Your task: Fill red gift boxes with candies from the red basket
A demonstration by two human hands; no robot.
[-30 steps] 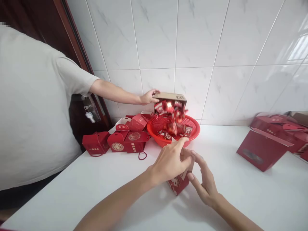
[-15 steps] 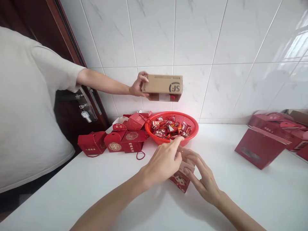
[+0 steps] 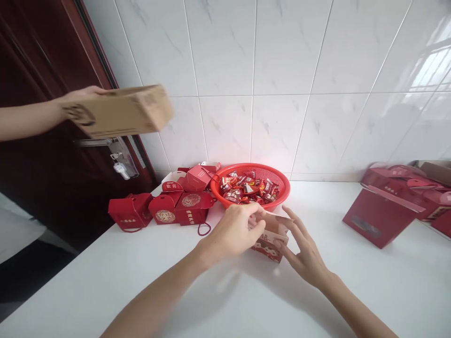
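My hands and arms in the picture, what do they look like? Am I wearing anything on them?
Your left hand and right hand are bare, with no gloves. No sleeves cover your forearms, and I see no watch, bracelet or ring. Your upper arms are out of view.

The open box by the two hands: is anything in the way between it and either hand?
Nothing visible is. The left hand is at the left side of the open box, and the right hand touches its right front corner. The red basket sits beyond the box, not between.
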